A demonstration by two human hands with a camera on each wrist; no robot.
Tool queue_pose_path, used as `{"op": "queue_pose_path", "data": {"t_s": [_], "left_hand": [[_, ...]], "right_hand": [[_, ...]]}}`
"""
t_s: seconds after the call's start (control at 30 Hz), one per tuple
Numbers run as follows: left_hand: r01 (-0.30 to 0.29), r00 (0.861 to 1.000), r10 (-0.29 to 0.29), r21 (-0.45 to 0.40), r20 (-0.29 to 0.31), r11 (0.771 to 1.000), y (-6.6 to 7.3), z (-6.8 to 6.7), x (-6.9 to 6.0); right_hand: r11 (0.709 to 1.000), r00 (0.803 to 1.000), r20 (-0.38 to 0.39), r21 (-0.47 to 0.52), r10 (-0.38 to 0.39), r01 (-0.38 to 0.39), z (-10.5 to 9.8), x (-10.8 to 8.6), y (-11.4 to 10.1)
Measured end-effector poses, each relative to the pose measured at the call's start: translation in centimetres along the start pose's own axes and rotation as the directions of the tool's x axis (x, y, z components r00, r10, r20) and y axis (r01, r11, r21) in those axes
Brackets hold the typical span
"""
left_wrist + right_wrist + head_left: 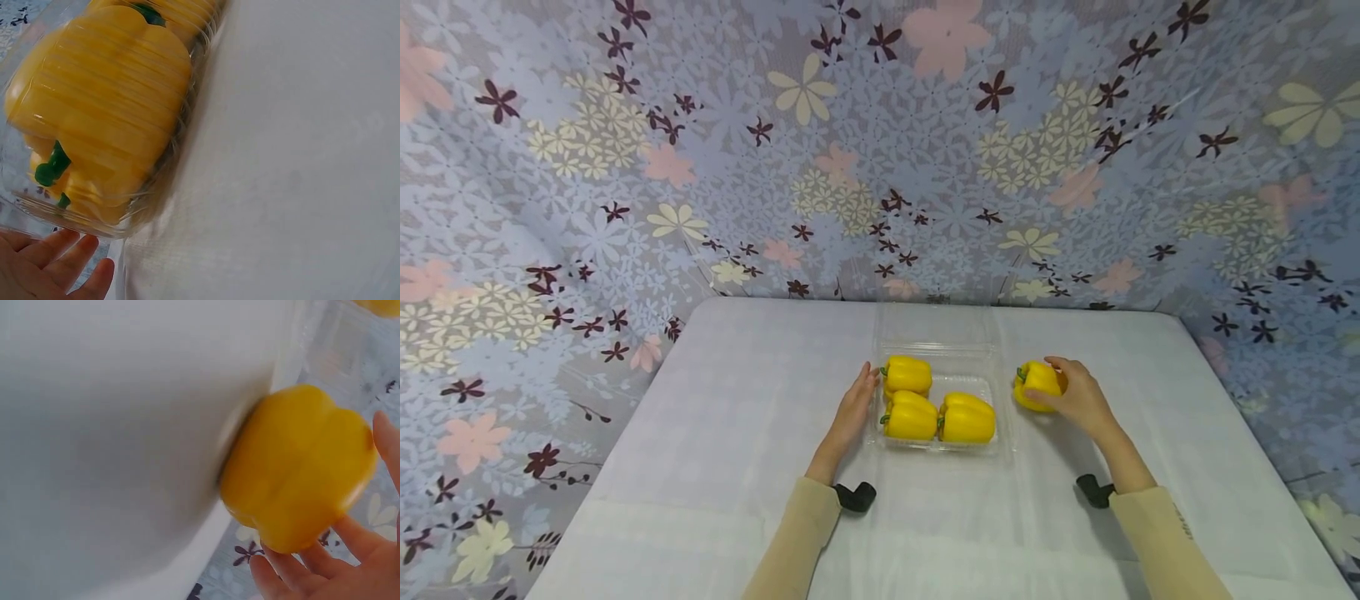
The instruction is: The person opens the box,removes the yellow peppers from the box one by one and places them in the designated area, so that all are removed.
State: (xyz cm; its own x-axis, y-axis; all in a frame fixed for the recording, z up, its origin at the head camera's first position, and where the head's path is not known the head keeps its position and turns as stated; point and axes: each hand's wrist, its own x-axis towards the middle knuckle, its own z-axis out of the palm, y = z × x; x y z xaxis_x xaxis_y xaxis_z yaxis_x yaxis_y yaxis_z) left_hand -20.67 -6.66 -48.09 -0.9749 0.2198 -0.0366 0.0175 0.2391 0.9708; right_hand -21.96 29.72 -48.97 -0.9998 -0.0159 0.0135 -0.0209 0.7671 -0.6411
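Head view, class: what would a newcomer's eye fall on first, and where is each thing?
First, probably, the three bright yellow peppers, lying in a clear plastic container on the white table. Next, a fourth pepper to the container's right, held in the right hand. Behind the table rises a flower-patterned backdrop.

The left hand (853, 406) extends its fingers (74, 260) forward; well to its right, the right hand (1082, 400) grips, thumb (386, 439) opposite curved fingers.
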Motion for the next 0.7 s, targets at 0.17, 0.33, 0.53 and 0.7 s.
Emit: {"op": "queue_pose_path", "data": {"t_s": [0.17, 0.33, 0.53, 0.7], "left_hand": [[0.001, 1.000, -0.001, 0.000, 0.009, 1.000, -0.2, 0.0, -0.1], [0.011, 1.000, -0.010, -0.014, 0.024, 1.000, -1.4, -0.1, 0.7], [0.009, 1.000, -0.009, -0.022, 0.000, 1.000, -4.1, 0.2, 2.2], [-0.002, 1.000, 0.002, -0.026, -0.009, 1.000, -4.3, 0.3, 2.3]], "right_hand": [[0.999, 0.998, -0.036, 0.012, -0.041, 0.042, -0.8, 0.0, -0.9], [0.996, 0.996, -0.041, 0.042, -0.073, 0.075, -1.2, -0.4, -2.7], [0.985, 0.985, -0.043, 0.032, -0.169, 0.170, -0.7, -0.9, -4.9], [0.979, 0.980, -0.010, 0.041, -0.201, 0.201, 0.2, -1.6, -6.7]]}}
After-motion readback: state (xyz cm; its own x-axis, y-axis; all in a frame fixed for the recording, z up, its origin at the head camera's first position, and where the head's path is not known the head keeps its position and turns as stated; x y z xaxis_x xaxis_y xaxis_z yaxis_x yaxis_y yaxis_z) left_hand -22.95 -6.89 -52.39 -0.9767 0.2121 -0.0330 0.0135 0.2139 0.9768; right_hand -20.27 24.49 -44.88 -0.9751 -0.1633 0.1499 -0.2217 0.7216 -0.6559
